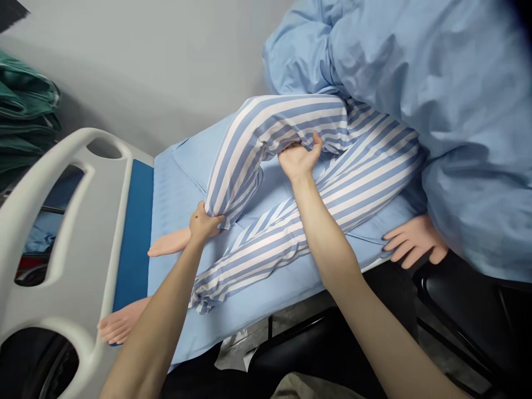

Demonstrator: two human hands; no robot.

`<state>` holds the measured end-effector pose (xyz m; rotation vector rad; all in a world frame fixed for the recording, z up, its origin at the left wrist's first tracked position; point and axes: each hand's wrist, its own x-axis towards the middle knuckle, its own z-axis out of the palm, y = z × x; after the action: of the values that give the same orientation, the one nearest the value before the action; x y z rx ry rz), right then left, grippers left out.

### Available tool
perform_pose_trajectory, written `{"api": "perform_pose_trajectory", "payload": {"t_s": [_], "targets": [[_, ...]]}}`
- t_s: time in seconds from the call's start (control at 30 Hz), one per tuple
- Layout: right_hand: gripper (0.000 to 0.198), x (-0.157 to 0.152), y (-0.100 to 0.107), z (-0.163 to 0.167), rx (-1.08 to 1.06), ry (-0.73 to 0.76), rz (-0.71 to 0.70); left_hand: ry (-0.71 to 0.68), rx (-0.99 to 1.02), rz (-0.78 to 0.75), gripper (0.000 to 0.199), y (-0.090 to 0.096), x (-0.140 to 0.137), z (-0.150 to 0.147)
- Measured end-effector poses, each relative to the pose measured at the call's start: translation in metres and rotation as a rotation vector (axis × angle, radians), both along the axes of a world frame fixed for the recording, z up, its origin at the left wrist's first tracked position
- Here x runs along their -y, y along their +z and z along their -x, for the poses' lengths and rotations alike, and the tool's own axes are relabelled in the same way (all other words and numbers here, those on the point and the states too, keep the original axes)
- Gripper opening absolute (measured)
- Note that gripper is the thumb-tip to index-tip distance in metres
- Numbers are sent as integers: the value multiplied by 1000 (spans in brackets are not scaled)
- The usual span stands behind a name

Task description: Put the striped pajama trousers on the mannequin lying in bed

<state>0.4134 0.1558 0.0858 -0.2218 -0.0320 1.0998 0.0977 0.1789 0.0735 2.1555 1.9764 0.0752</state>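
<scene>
A figure in blue-and-white striped trousers lies on a bed; its smooth hand (418, 241) and feet look like a manikin's. One leg (282, 119) is bent with its knee raised. My left hand (203, 223) is closed around that leg's ankle at the trouser hem, just above the bare foot (168, 243). My right hand (300, 158) holds the same leg from beneath, near the back of the knee and thigh. Its thumb sticks out and its fingers are partly hidden by the cloth. The other leg (266, 249) lies stretched out, its foot (124, 320) towards the footboard.
A pale plastic footboard (89, 221) with cut-out handles closes the bed's left end. Light blue bedding (233, 327) covers the mattress. Blue cloth (469, 138) bulges over the figure at the right. Black chairs (461, 310) stand along the near side, and green folded fabric (25, 105) is far left.
</scene>
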Motion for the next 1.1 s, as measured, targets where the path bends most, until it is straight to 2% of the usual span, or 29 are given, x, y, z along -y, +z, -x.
{"api": "perform_pose_trajectory", "payload": {"t_s": [0.13,0.27,0.43,0.53,0.6,0.73,0.87,1.1], "targets": [[46,-6,-10,-6,49,51,38,-14,-84,-3,52,3,1,5],[43,-11,-17,-6,102,48,103,-68,-192,37,47,15,-7,24],[30,-24,-33,4,75,15,203,-85,-394,94,52,39,-22,56],[19,-33,-49,8,39,54,319,-113,-521,110,51,45,-28,67],[15,-36,-59,8,42,86,392,-117,-523,140,49,40,-28,68],[18,-35,-71,8,85,113,437,-73,-448,233,51,16,-20,61],[26,-34,-76,7,143,162,482,-75,-398,169,52,-3,-8,59],[30,-37,-83,2,304,144,407,-63,-358,51,49,-13,3,62]]}}
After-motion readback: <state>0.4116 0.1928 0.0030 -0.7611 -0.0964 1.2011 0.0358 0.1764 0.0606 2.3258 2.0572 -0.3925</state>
